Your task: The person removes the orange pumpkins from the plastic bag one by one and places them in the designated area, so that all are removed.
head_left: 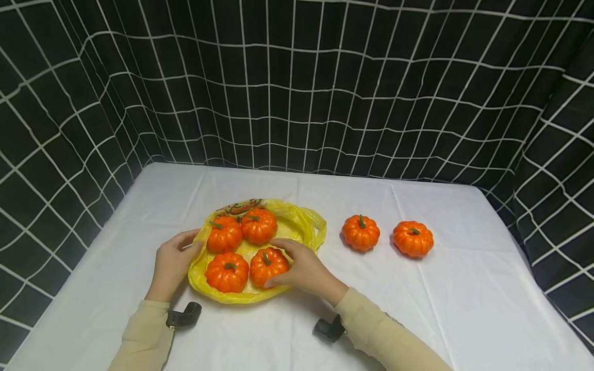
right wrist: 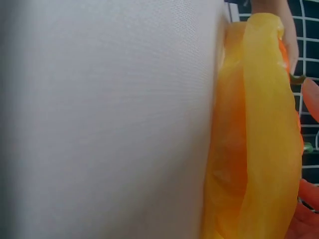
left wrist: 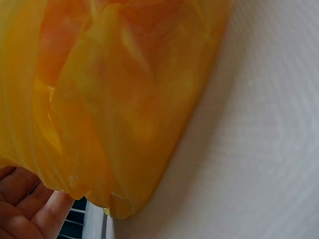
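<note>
A yellow plastic bag (head_left: 199, 281) lies with its mouth spread wide on the table. Four would be a full tally, so several small orange pumpkins sit inside it, among them a back-left one (head_left: 225, 234), a back-right one (head_left: 260, 226) and a front-left one (head_left: 227, 273). My right hand (head_left: 301, 268) grips the front-right pumpkin (head_left: 268, 265), thumb at its near side and fingers over its far side. My left hand (head_left: 171, 260) holds the bag's left rim, its fingertips partly hidden by the plastic. In the left wrist view, the bag wall (left wrist: 124, 124) covers most of that hand.
To the right of the bag, two more pumpkins, one nearer (head_left: 361, 233) and one farther right (head_left: 413, 239), stand on the white tablecloth (head_left: 464, 299). A bag handle loop (head_left: 320, 226) lies toward them. Black cloth with a white grid (head_left: 306, 87) hangs behind and at both sides.
</note>
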Demonstrator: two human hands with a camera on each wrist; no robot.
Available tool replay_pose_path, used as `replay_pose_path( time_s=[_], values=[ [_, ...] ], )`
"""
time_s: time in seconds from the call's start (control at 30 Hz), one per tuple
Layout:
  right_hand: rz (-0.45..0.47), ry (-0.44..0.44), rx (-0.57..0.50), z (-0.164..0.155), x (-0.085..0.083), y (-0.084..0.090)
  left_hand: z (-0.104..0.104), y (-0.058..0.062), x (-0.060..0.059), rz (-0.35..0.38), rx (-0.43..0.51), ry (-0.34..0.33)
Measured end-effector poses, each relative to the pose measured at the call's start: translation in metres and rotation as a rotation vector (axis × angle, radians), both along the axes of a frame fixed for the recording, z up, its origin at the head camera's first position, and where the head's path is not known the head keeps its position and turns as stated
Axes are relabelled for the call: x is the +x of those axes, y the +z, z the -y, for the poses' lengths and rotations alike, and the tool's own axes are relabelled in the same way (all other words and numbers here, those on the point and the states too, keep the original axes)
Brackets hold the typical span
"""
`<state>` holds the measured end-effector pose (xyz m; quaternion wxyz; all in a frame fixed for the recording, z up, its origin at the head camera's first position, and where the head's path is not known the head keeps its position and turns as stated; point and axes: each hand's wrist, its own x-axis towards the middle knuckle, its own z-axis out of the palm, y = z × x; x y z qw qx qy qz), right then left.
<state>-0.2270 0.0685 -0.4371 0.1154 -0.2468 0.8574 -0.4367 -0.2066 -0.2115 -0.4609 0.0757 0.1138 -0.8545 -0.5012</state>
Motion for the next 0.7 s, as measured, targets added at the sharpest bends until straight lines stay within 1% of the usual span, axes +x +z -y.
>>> replay_pose_path(
  time_s=[0.27, 0.53, 0.7],
  values=[
    [0.013, -0.017, 0.066, -0.0021, -0.001, -0.0015, -0.0023, 0.0026, -0.0028, -0.001, 0.01, -0.011],
    [0.017, -0.042, 0.044, -0.0018, 0.0011, -0.0016, -0.0036, 0.0023, -0.003, 0.001, 0.026, -0.014],
    [-0.009, -0.051, 0.038, -0.0035, 0.0047, 0.0029, -0.0029, 0.0, -0.0002, 0.011, 0.026, -0.007]
  ],
)
